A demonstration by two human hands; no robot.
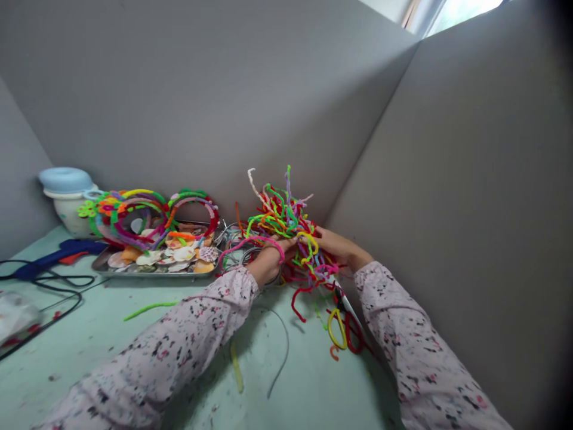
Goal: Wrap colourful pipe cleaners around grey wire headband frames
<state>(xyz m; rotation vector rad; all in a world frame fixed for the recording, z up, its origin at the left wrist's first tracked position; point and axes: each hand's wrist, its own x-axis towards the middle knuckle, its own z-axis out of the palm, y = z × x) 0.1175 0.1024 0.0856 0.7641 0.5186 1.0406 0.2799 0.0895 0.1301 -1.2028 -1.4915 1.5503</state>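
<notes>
In the head view, nearest the camera, two flowered sleeves (179,337) reach forward over the green table (322,394). Beyond them, the left hand (267,263) and right hand (338,245) clasp a tangled bundle of pipe cleaners (286,218) from opposite sides, fingers partly hidden. The bundle lies between them, both touching it, neither nearer; its long axis runs roughly away from the person, loose ends fanning toward the wall (215,107). Scissors (341,300) lie just below the right hand.
</notes>
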